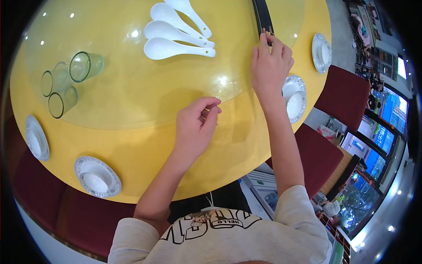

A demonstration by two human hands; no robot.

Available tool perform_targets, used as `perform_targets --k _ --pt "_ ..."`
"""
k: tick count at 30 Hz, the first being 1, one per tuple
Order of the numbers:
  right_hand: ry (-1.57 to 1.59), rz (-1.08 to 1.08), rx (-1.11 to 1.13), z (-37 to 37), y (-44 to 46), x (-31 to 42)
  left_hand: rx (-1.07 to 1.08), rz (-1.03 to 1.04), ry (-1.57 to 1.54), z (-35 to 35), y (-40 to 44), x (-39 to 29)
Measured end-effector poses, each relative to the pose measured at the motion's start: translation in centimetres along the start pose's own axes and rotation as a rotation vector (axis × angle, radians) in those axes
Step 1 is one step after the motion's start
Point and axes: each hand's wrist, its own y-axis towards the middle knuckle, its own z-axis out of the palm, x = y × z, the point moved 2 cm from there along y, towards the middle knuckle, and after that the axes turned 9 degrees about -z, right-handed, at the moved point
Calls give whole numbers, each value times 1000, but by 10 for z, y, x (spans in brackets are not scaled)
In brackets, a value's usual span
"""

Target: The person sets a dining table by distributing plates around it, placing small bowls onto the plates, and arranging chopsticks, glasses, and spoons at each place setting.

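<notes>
My left hand (195, 127) hovers over the yellow table (145, 154), its fingers loosely curled in and nothing visible in them. At the upper right, my right hand (271, 66) pinches the near end of a bundle of dark chopsticks (262, 15) lying on the glass turntable (118, 110). Several white spoons (178, 48) lie fanned out to the left of the chopsticks, handles pointing right. Several clear greenish glasses (90, 67) rest on the turntable at the left.
Plates with small bowls line the table edge: two at the lower left (97, 176) (37, 137) and two at the right (294, 99) (321, 53). Dark red chairs (343, 97) stand around the table. People and windows show in the right background.
</notes>
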Motion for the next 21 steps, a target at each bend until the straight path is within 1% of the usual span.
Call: perform_targets --k 4,6,9,12,14,15,17,18,20,21 --pt "31 -29 -62 2 2 -2 11 -51 41 -1 -2 2" --pt "32 -32 -87 3 1 -3 -4 4 58 0 -2 1" --pt "10 -30 -27 2 -10 3 -17 -4 39 3 -3 3" --pt "98 -47 -73 -16 -29 13 -71 49 42 8 -4 5" --pt "261 20 -15 -28 -48 17 -91 31 25 13 -11 5" --pt "273 20 -25 -32 -55 19 -99 17 9 16 -13 5" --pt "465 97 36 -40 -71 20 -111 -4 19 27 -20 10" --pt "476 105 30 -44 -78 21 -113 -23 18 33 -22 13" --pt "675 238 38 -50 -89 19 -122 -56 64 44 -26 17" --pt "685 243 38 -54 -94 20 -125 -96 95 49 -29 21"
